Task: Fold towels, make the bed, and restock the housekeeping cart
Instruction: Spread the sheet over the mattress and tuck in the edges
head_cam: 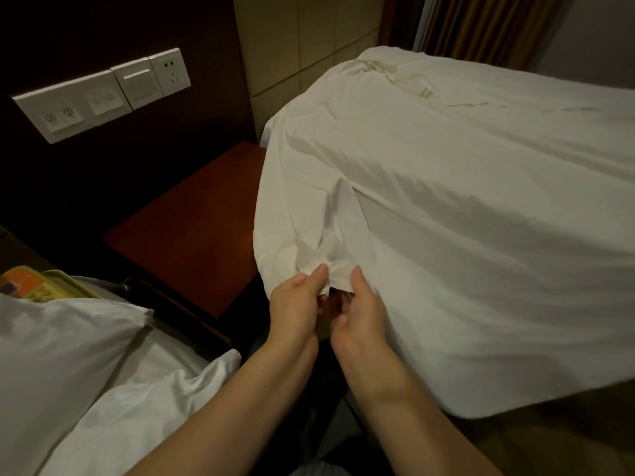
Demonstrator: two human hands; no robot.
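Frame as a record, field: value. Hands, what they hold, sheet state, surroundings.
view: head camera, looking forward and down
left hand: pinches the bunched corner of the white sheet
right hand: grips the same corner, close beside the left hand
sheet state: spread out, wrinkled, near corner lifted in both hands
nightstand: dark wood, left of the sheet
switch panel: on the dark wall above the nightstand
pillow: white, lower left
curtain: brown, top right
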